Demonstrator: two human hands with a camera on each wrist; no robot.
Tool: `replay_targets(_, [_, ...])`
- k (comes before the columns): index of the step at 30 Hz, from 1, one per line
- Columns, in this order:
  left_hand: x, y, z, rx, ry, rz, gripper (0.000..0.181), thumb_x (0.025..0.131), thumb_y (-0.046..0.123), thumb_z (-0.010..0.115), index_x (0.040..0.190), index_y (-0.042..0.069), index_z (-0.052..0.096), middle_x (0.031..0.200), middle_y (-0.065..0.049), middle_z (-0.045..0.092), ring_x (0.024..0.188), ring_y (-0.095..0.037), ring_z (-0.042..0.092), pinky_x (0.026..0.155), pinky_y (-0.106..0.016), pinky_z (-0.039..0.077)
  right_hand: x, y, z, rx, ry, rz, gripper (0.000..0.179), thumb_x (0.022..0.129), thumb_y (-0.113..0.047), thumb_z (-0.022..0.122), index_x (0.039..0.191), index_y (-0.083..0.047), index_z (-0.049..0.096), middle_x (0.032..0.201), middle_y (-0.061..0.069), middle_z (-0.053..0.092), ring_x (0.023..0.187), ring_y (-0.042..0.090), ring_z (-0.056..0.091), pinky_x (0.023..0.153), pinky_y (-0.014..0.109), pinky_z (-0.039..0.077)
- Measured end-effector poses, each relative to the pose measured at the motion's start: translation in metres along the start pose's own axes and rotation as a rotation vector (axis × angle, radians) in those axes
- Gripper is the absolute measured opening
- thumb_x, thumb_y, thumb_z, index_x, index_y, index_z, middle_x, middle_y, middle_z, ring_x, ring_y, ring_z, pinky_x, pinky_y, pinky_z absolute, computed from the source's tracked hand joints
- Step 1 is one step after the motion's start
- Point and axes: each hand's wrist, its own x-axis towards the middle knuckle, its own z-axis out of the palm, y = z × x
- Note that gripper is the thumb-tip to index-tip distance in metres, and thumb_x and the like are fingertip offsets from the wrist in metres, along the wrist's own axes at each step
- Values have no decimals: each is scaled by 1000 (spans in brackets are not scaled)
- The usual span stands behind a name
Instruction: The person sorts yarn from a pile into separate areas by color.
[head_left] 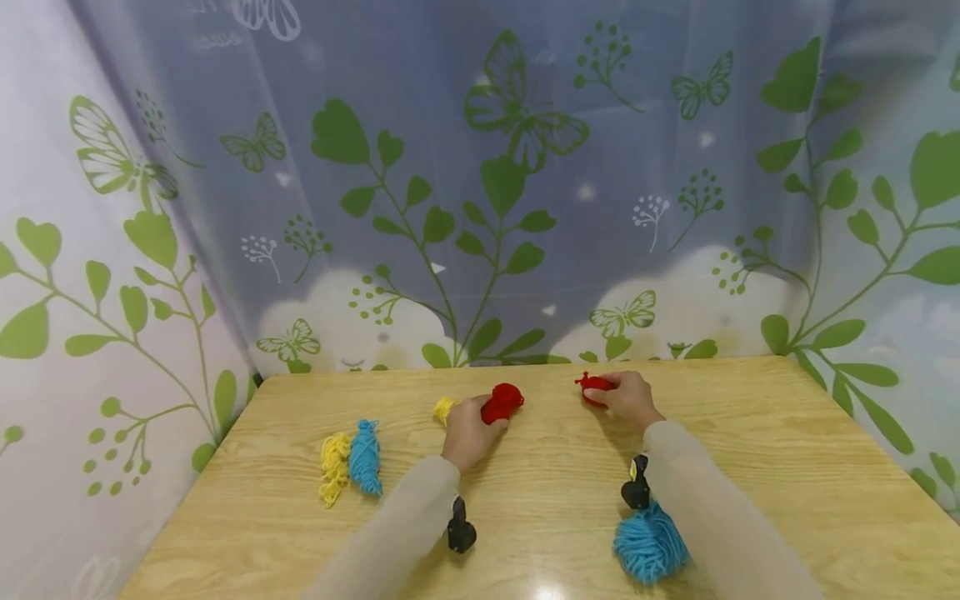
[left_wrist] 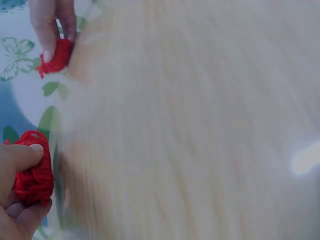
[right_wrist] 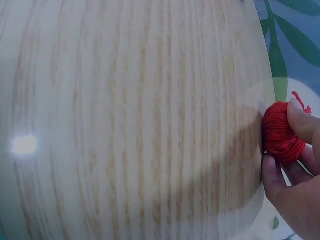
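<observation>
Near the back of the table, my left hand (head_left: pixel 470 433) grips a bundle of red yarn (head_left: pixel 503 402). In the left wrist view the thumb presses on this red bundle (left_wrist: pixel 35 175), with fingers beneath it. To the right, my right hand (head_left: pixel 632 400) holds a smaller ball of red yarn (head_left: pixel 595 389) with a loose end sticking out. The right wrist view shows thumb and fingers around that red ball (right_wrist: pixel 282 132). A piece of yellow yarn (head_left: pixel 444 409) lies just behind the left hand, partly hidden by it.
On the left side of the table (head_left: pixel 555 500), a yellow yarn bundle (head_left: pixel 334 467) lies beside a blue yarn bundle (head_left: pixel 365 458). A blue yarn ball (head_left: pixel 649 546) sits at the front right, next to the right forearm. A patterned curtain (head_left: pixel 465 208) hangs behind the table's back edge.
</observation>
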Motion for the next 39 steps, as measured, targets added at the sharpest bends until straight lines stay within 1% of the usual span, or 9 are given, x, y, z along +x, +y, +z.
replay_targets(5, [9,19,14,-84,50,-32,42,81,17,78,114,-5,67,106,-18,70,92,-27,67,76,-36,55,-2,-1,-1,12,0,-8,43,90,-20,68,119,10,61,118,27,62,108,42,57,92,48,48])
replay_targets(9, [16,32,30,-138,106,-72,38,80,18,79,110,-3,70,101,-15,71,89,-25,68,75,-34,56,-1,1,-1,11,-1,5,45,91,-22,68,121,10,60,120,27,61,109,42,56,92,48,48])
replay_targets(12, [21,44,45,-169,143,-146,38,78,21,80,108,-1,71,101,-13,72,90,-26,68,76,-35,56,0,4,-2,6,8,9,46,91,-23,67,122,10,60,121,27,60,110,42,56,92,48,47])
replay_targets(15, [23,56,58,-209,163,-236,40,78,24,81,109,-1,71,103,-14,71,93,-29,67,78,-38,56,0,6,-3,6,17,-1,45,90,-23,68,120,10,61,119,27,61,108,41,56,91,48,48])
replay_targets(19, [25,67,75,-249,165,-353,44,80,29,79,113,1,69,107,-14,70,98,-29,66,81,-40,55,1,8,-1,-4,27,-38,40,89,-23,69,113,9,66,112,26,65,102,40,60,87,47,50])
replay_targets(22, [24,71,85,-261,164,-409,46,81,33,77,115,3,69,110,-12,69,99,-28,66,83,-42,54,2,9,0,-13,37,-60,38,88,-22,70,110,9,67,108,25,67,100,39,61,87,47,51])
replay_targets(26, [23,77,90,-284,149,-422,46,84,35,74,117,4,69,112,-11,69,101,-28,66,84,-43,54,1,7,0,13,36,-41,39,89,-21,70,113,10,66,111,26,65,102,40,61,89,47,50])
replay_targets(33, [23,81,95,-263,103,-350,36,92,23,65,121,2,67,117,-12,68,109,-26,64,89,-41,52,0,2,-1,43,17,-33,40,90,-20,68,116,10,64,114,26,65,105,40,60,87,46,52])
replay_targets(39, [19,82,94,-298,53,-351,43,87,22,72,123,1,65,122,-14,65,113,-28,61,93,-42,50,-1,4,-1,36,7,-24,40,91,-19,67,117,11,63,115,27,64,105,40,60,88,46,52])
